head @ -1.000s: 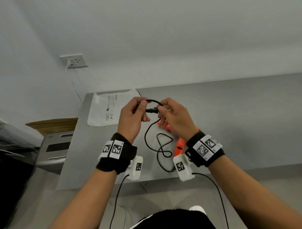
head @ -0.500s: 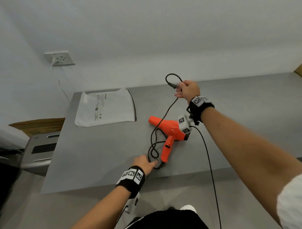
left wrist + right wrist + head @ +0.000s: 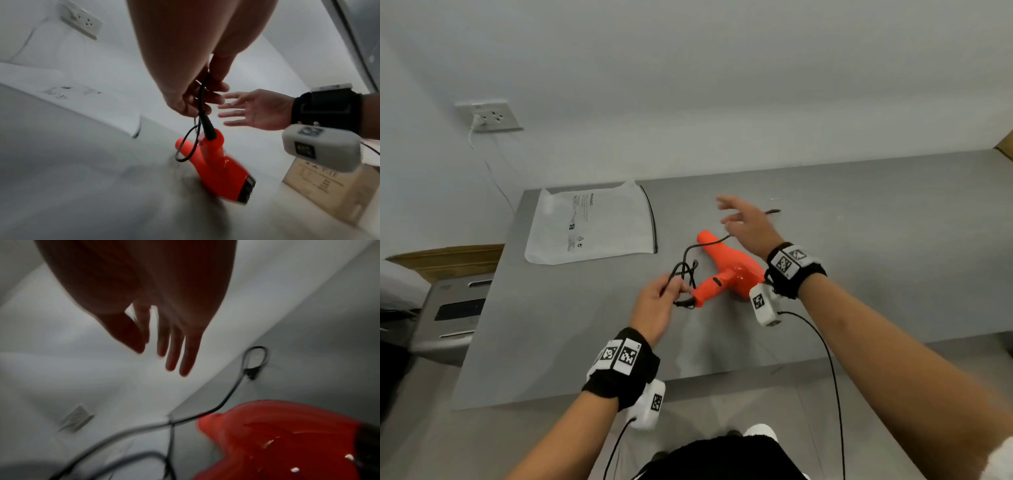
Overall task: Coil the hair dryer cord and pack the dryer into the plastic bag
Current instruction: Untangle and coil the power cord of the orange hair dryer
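Observation:
An orange hair dryer (image 3: 726, 267) (image 3: 218, 168) (image 3: 287, 434) lies on the grey table (image 3: 859, 240), nozzle toward the far left. Its black cord (image 3: 685, 267) (image 3: 202, 104) (image 3: 226, 402) loops beside the handle and runs over the nozzle to the plug (image 3: 772, 212) (image 3: 252, 370), which lies on the table behind my right hand. My left hand (image 3: 662, 301) (image 3: 193, 97) pinches the cord near the handle's end. My right hand (image 3: 743, 222) (image 3: 242, 110) (image 3: 164, 340) hovers above the dryer with fingers spread, holding nothing. The white plastic bag (image 3: 592, 224) lies flat at the far left.
A wall socket (image 3: 489, 116) with a white cable plugged in is on the wall at the left. A grey appliance (image 3: 448, 315) stands left of the table. A cardboard box (image 3: 333, 191) sits at the table's right end. Thin black wrist-camera cables (image 3: 832, 377) hang below both wrists.
My right hand has let go of the plug end, which now lies on the table, and has drawn back over the dryer. My left hand has lifted the cord by the handle.

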The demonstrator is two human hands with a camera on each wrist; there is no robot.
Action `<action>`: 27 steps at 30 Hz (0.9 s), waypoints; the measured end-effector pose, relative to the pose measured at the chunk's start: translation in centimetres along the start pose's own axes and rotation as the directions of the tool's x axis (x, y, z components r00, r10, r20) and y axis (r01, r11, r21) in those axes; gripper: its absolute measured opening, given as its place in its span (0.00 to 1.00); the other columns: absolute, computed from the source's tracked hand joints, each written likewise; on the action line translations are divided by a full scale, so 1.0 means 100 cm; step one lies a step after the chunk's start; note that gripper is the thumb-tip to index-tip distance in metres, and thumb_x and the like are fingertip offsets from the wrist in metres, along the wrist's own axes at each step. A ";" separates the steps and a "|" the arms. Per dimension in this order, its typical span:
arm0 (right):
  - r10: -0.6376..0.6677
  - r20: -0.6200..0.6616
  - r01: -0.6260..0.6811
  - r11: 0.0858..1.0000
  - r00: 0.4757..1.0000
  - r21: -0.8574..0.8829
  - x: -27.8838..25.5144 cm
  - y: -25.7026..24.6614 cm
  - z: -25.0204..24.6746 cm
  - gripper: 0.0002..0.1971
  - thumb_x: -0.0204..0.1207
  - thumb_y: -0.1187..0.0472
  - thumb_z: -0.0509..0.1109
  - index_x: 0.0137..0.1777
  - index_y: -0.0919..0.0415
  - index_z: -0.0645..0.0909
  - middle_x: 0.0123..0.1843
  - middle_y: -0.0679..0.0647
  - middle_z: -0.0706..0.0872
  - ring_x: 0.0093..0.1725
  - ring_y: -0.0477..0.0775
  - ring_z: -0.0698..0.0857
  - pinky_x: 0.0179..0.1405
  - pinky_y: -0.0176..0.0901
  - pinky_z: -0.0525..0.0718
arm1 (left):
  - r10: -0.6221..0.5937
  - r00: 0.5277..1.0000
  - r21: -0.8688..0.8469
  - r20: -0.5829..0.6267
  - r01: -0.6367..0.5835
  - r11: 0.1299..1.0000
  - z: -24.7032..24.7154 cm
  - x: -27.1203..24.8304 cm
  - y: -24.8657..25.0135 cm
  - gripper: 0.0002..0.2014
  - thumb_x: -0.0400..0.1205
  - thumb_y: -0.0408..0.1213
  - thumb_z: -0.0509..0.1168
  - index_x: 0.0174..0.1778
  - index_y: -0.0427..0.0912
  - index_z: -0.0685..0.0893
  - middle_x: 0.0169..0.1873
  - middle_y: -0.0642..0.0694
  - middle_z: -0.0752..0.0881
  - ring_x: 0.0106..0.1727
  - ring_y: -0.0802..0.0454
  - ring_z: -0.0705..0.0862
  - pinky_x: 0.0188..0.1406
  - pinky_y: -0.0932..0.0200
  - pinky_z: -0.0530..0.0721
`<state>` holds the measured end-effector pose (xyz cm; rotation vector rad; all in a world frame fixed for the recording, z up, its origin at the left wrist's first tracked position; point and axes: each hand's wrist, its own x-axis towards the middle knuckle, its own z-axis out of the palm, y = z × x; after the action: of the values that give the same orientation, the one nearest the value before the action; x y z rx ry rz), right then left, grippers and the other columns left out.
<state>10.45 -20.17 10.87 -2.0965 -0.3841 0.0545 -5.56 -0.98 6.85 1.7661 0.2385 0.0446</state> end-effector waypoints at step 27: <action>0.300 -0.094 -0.283 0.945 0.949 0.163 0.009 0.031 -0.024 0.07 0.76 0.71 0.72 0.43 0.59 0.81 0.37 0.58 0.89 0.41 0.64 0.93 0.36 0.49 0.87 | -0.009 0.985 -0.208 -0.170 -0.026 0.978 -0.091 0.010 0.069 0.16 0.91 0.36 0.56 0.40 0.40 0.84 0.20 0.53 0.65 0.21 0.57 0.59 0.18 0.66 0.58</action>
<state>12.53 -23.35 9.63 -1.9829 0.0052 0.1296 -5.08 6.63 15.39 1.5538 0.3376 0.2200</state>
